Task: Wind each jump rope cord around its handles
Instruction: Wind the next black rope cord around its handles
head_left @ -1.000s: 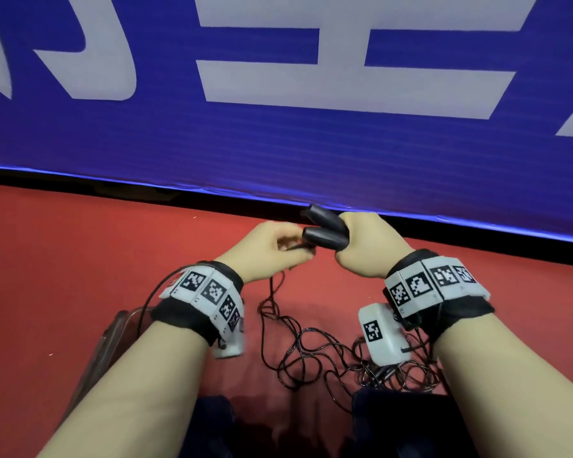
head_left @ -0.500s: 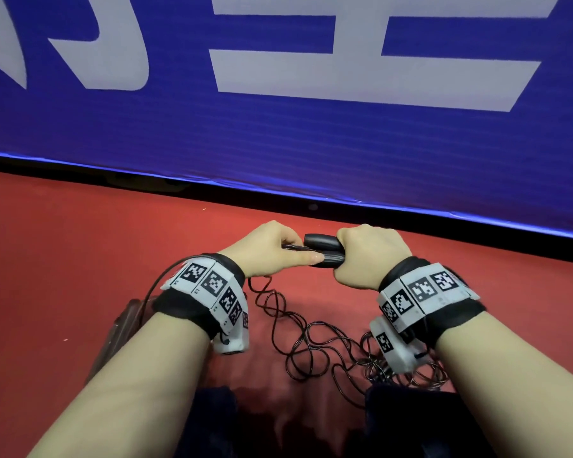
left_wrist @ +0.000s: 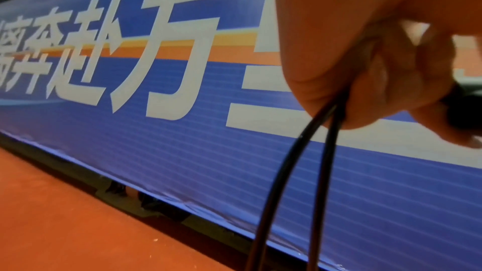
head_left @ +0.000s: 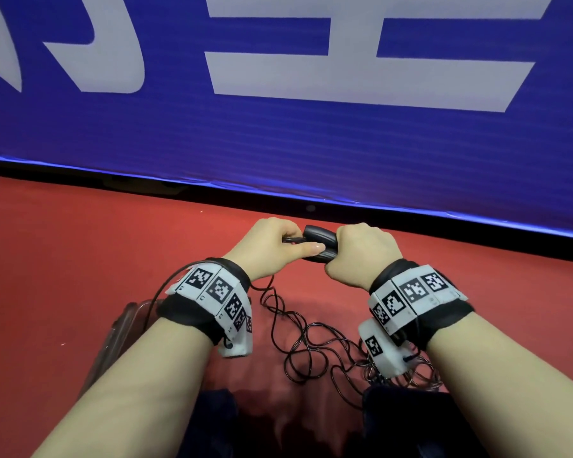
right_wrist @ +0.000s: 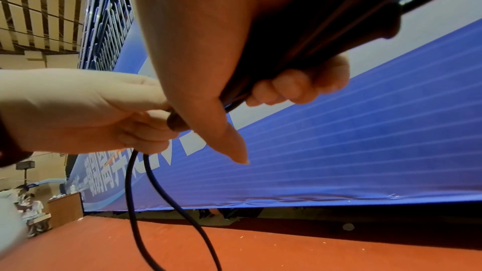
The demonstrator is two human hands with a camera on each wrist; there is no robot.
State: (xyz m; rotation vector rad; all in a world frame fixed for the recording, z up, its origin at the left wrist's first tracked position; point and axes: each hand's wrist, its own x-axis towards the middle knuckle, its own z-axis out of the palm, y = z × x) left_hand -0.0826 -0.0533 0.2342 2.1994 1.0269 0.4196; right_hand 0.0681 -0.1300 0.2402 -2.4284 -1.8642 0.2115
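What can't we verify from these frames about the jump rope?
- Handles: head view, mostly covered by the right hand; any wraps unseen.
- Cord tangle: its near end is hidden behind the right wrist camera.
- Left hand: left wrist view, blurred; the pinch point on the two strands is unclear.

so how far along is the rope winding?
Early. Done: both handles are bunched together in the right hand. In hand: the left hand pinches two strands of cord beside them. Left: most of the cord lies in a loose tangle on the red floor, unwound.
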